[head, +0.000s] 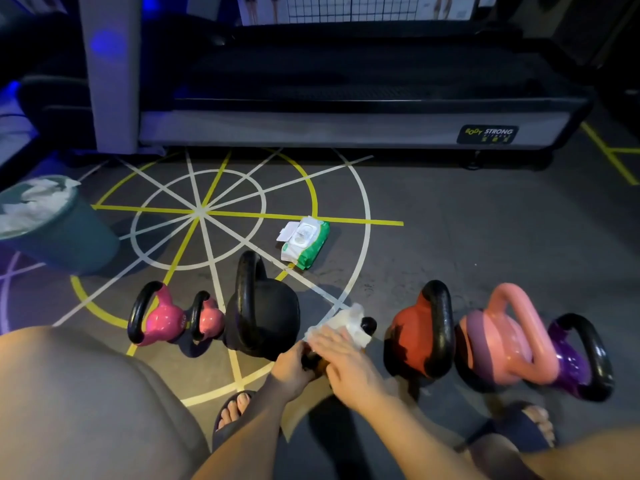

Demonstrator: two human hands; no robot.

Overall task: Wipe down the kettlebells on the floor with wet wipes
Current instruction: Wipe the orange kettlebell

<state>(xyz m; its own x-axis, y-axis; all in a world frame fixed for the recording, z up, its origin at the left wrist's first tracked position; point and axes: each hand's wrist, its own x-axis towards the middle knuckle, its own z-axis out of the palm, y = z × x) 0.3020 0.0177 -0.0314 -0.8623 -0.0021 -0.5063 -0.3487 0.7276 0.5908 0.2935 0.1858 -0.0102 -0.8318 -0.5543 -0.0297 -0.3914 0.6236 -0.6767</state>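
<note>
Your left hand grips the near part of a black-handled kettlebell mid-row, between the big black kettlebell and the red kettlebell. Your right hand lies flat, pressing a wet wipe onto it. This looks like mid-wipe. Next you likely need to cover its hidden sides; the wipes pack lies just beyond.
</note>
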